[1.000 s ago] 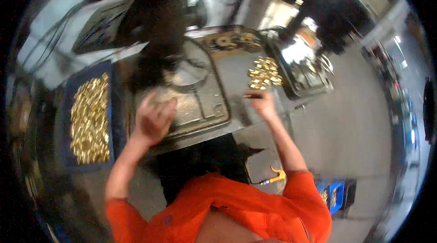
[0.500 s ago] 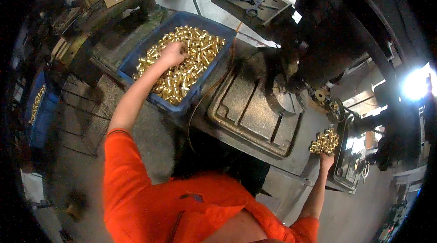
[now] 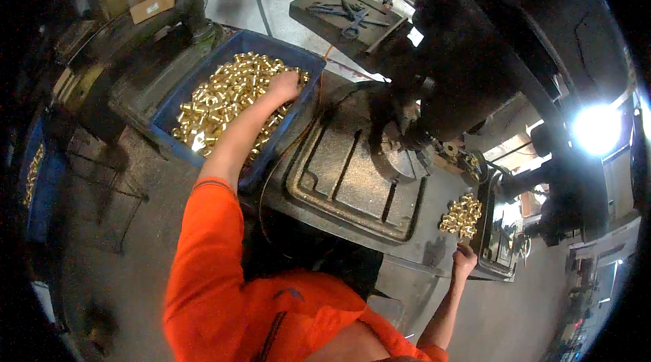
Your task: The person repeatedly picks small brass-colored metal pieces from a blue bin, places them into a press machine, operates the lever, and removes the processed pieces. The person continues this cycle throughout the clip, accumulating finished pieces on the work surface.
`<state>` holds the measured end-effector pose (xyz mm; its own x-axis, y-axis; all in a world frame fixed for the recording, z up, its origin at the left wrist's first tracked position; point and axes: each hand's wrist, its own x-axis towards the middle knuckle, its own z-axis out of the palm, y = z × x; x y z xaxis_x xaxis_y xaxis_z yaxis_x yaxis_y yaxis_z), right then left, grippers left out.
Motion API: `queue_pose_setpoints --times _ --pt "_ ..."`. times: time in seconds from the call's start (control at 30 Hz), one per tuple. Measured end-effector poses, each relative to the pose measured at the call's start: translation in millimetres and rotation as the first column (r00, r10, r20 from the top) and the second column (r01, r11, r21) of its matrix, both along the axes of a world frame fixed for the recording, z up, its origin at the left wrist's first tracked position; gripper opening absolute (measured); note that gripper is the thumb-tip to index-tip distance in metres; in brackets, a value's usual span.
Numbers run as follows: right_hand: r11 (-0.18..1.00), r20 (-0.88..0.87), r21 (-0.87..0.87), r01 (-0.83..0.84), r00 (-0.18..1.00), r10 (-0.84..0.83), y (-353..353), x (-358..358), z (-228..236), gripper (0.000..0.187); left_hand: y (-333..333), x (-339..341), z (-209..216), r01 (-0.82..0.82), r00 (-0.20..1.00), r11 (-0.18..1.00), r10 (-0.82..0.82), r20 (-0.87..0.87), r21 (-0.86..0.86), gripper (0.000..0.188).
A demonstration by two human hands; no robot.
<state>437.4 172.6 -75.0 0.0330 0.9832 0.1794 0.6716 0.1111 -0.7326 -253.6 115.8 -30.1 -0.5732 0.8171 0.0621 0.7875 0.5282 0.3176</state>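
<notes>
Reaching into the blue bin point(image 3: 288, 54) in the head view, the left hand point(image 3: 285, 86) is at the bin's right side, over the brass pieces point(image 3: 224, 94) heaped inside. Its fingers are curled down, and I cannot tell whether they grip a piece. The right hand point(image 3: 464, 260) is at the front edge of the bench point(image 3: 428, 216), just below a small pile point(image 3: 462, 215) of similar brass pieces. Its fingers are bent inward; whether anything is held in them is too small to tell. Between the two hands lies a grooved metal plate point(image 3: 346, 185), with a dark machine point(image 3: 468, 70) over its far right part. Beyond the bin, hand tools point(image 3: 351, 14) lie on a grey tray point(image 3: 308, 19). A cardboard box point(image 3: 152, 0) sits at upper left.
</notes>
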Motion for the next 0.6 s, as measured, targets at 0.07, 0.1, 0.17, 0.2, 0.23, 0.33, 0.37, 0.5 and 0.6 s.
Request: queue_pose_setpoints --times 0.07,0.1,0.17,0.2,0.23,0.33,0.37,0.5,0.6 --pt "0.999 -0.087 0.023 -0.046 0.995 0.048 -10.0 -10.4 10.2 0.031 -9.9 -11.1 -5.1 0.003 1.0 0.996 -0.002 -0.013 0.087 0.032" --pt "0.997 -0.129 0.031 -0.066 0.989 0.07 -20.3 -19.4 20.9 0.032 -14.8 -16.4 -4.7 0.005 1.0 0.995 -0.007 0.02 0.104 0.038" --pt "0.994 -0.116 -0.03 -0.104 0.988 0.1 -45.4 -48.3 56.5 0.033 -32.4 -13.8 15.9 0.068 0.995 0.95 -0.087 0.049 0.304 0.037" --pt "0.991 -0.16 -0.063 -0.115 0.982 0.104 -52.5 -57.0 64.2 0.033 -41.6 -1.2 37.8 0.083 0.992 0.936 -0.112 0.065 0.341 0.036" --pt "0.988 -0.207 -0.097 -0.124 0.973 0.102 -59.8 -67.4 70.5 0.034 -54.6 17.6 62.1 0.1 0.987 0.921 -0.139 0.079 0.376 0.035" --pt "0.849 -0.283 -0.044 -0.527 0.821 0.495 -86.6 -135.2 96.3 0.039 -94.1 82.8 94.4 0.39 0.876 0.735 -0.481 0.022 0.555 0.027" --pt "0.729 -0.38 -0.041 -0.683 0.685 0.621 -94.1 -163.3 104.4 0.04 -107.7 107.5 96.9 0.516 0.788 0.626 -0.614 -0.037 0.584 0.023" --pt "0.327 -0.702 -0.197 -0.924 0.365 0.611 -116.0 -241.9 117.4 0.036 -130.6 197.1 91.2 0.825 0.359 0.303 -0.933 -0.027 0.476 0.025" --pt "0.182 -0.872 -0.074 -0.981 0.152 0.464 -116.9 -251.6 103.1 0.03 -137.0 231.1 67.4 0.846 0.262 0.211 -0.964 -0.038 0.489 0.026"
